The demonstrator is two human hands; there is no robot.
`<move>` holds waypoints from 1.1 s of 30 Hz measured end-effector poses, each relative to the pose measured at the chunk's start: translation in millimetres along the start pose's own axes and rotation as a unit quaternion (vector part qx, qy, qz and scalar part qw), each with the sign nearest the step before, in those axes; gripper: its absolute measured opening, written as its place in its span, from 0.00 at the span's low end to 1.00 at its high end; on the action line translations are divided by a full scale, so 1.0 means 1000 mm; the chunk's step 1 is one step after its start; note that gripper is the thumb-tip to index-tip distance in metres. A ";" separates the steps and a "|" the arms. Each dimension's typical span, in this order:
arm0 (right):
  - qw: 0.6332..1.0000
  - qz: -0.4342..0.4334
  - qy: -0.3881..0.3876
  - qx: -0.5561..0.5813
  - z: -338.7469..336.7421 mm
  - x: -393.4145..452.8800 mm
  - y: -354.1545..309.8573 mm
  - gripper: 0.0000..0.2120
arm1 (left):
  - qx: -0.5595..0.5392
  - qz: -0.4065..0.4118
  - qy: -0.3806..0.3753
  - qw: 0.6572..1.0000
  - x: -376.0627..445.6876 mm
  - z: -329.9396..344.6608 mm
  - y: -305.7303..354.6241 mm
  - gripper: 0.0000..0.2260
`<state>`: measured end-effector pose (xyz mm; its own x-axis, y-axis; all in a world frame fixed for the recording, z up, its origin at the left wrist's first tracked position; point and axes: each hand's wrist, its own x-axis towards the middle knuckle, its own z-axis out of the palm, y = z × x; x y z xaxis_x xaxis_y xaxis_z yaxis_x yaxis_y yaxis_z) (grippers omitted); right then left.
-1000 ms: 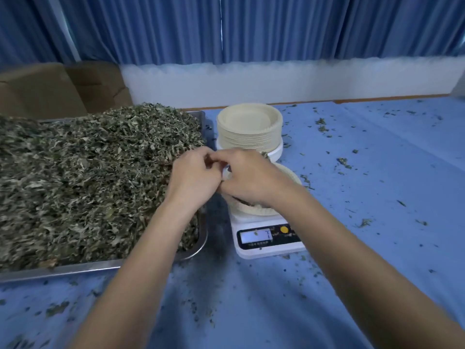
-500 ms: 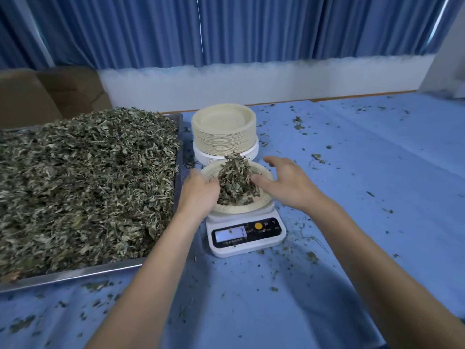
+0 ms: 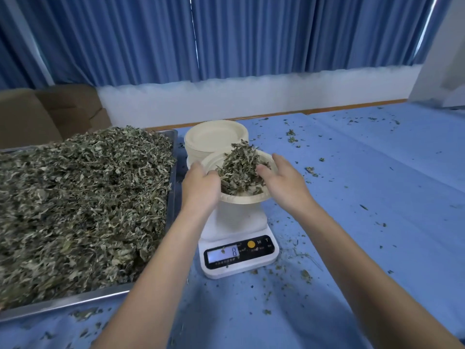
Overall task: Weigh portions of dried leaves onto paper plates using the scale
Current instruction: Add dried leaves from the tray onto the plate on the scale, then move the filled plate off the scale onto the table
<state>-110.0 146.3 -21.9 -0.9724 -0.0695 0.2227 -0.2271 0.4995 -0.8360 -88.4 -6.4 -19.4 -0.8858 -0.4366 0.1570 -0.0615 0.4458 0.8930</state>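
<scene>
A paper plate (image 3: 242,199) heaped with dried leaves (image 3: 239,167) is held in the air just above the white digital scale (image 3: 239,253). My left hand (image 3: 200,187) grips the plate's left rim. My right hand (image 3: 283,183) holds the right rim, its thumb over the edge against the leaves. The scale's platform is bare and its display is lit. A stack of unused paper plates (image 3: 214,137) stands right behind the scale. A big metal tray (image 3: 63,302) piled with loose dried leaves (image 3: 75,197) fills the left side.
The blue cloth-covered table (image 3: 364,197) stretches out to the right, sprinkled with leaf crumbs. Cardboard boxes (image 3: 50,114) stand behind the tray at the back left. Blue curtains hang along the far wall.
My hands went from meeting over the plate to taking its two sides. The loaded plate has risen off the scale. The camera view has shifted a little to the right.
</scene>
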 end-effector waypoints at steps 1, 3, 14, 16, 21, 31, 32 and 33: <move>1.000 -0.002 0.025 0.003 -0.006 0.003 0.001 0.19 | -0.008 0.003 -0.007 1.000 0.000 0.006 0.006 0.13; 0.997 -0.004 0.072 -0.001 -0.019 0.010 0.007 0.18 | -0.018 0.004 -0.025 1.000 0.001 0.023 0.018 0.11; 0.985 0.048 0.153 -0.070 -0.081 0.090 0.071 0.22 | 0.016 -0.045 -0.098 0.994 0.063 0.154 0.068 0.16; 0.984 0.046 0.158 -0.072 -0.085 0.113 0.082 0.22 | 0.016 -0.057 -0.101 0.993 0.082 0.176 0.071 0.17; 0.985 0.045 0.142 -0.086 -0.078 0.166 0.111 0.22 | 0.008 -0.093 -0.098 0.991 0.120 0.219 0.059 0.20; 0.993 0.092 0.030 -0.073 -0.053 0.217 0.160 0.24 | -0.019 -0.095 -0.027 0.995 0.151 0.255 0.031 0.14; 0.992 0.100 0.017 -0.077 -0.052 0.220 0.163 0.24 | -0.017 -0.095 -0.025 0.995 0.154 0.256 0.030 0.14; 0.991 0.105 0.004 -0.082 -0.050 0.222 0.166 0.24 | -0.014 -0.095 -0.024 0.995 0.157 0.257 0.028 0.14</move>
<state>-361.0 257.4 -86.0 -0.9968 0.0575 0.0559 -0.0065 0.6362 -0.7715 -347.9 138.7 -77.9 -0.8800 -0.4736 -0.0352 -0.2179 0.3368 0.9160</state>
